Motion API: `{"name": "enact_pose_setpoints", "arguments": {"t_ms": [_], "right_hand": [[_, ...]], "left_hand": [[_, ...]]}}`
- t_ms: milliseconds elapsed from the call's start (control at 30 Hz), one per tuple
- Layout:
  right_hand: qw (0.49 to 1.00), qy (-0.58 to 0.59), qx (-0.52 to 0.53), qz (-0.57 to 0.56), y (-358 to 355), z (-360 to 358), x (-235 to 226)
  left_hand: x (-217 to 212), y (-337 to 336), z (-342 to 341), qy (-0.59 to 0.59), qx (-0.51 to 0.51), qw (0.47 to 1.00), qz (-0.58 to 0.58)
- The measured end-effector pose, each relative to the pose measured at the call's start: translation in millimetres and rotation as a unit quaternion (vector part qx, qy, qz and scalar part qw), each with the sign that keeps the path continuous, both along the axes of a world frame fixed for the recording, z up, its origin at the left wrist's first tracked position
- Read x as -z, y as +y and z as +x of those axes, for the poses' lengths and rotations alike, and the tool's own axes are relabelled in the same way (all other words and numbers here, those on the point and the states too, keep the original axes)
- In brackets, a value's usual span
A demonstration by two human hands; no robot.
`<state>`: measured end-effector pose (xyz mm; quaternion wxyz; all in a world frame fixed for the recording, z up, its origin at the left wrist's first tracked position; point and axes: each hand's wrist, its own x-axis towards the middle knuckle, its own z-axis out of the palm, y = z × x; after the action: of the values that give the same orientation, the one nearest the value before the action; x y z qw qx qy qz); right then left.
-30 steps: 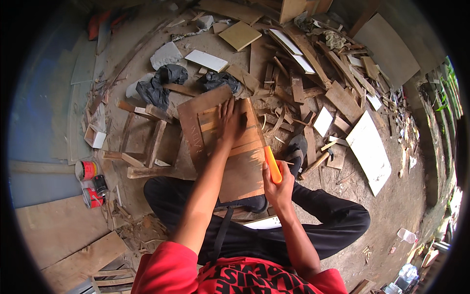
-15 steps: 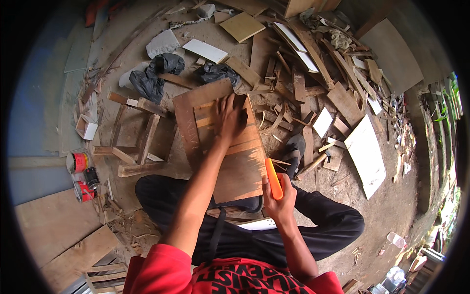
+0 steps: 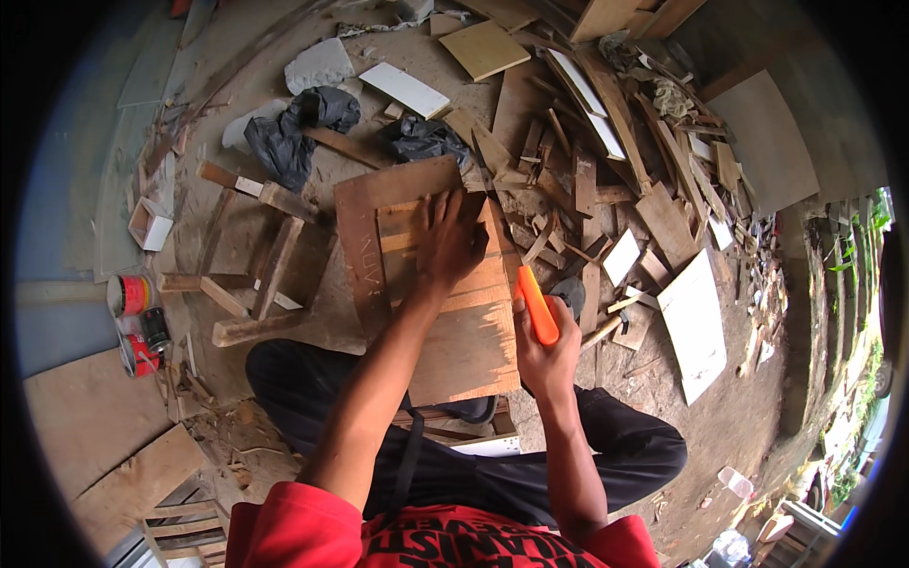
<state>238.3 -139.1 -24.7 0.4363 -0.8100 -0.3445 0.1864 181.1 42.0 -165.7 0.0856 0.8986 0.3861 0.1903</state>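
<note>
Seen from above, seated on bare ground amid wood litter. Left hand [image 3: 450,237] spread flat, fingers apart, pressing down on a brown wooden board [image 3: 445,303] propped over the lap, near the board's far end. Right hand [image 3: 549,355] wrapped tight around an orange handle [image 3: 537,305], held just right of the board's right edge; whatever blade it carries too hidden to make out, possibly a saw. Left of the board, a rough wooden frame [image 3: 251,275] lying on the dirt. Further left, small paint cans [image 3: 133,322], red and dark, close together. Far of the board, crumpled black plastic bags [image 3: 303,123] and a white tile [image 3: 405,90]. To the right, a heap of wood offcuts [image 3: 606,180] and a large white panel [image 3: 696,322].
</note>
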Motion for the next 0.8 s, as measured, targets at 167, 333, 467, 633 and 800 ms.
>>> {"name": "enact_pose_setpoints", "arguments": {"t_ms": [167,333,467,633,800], "right_hand": [[1.000,0.018,-0.004,-0.012,-52.2,-19.5,3.5],[1.000,0.021,0.006,-0.017,-69.2,-28.2,-2.9],[1.000,0.008,0.007,0.013,-13.1,-9.5,10.8],[0.999,0.035,-0.001,0.006,22.4,6.0,16.1],[0.998,0.047,-0.024,-0.022,-64.2,-22.5,11.1]], "left_hand": [[-3.8,1.4,0.9,-0.039,0.007,0.999,-0.016],[-1.3,1.6,-1.1,-0.025,0.017,0.999,-0.011],[0.0,0.7,1.6,0.001,0.013,1.000,-0.014],[-0.8,1.0,7.4,0.040,-0.025,0.998,-0.034],[-2.3,-6.0,12.1,0.037,0.012,0.999,0.023]]}}
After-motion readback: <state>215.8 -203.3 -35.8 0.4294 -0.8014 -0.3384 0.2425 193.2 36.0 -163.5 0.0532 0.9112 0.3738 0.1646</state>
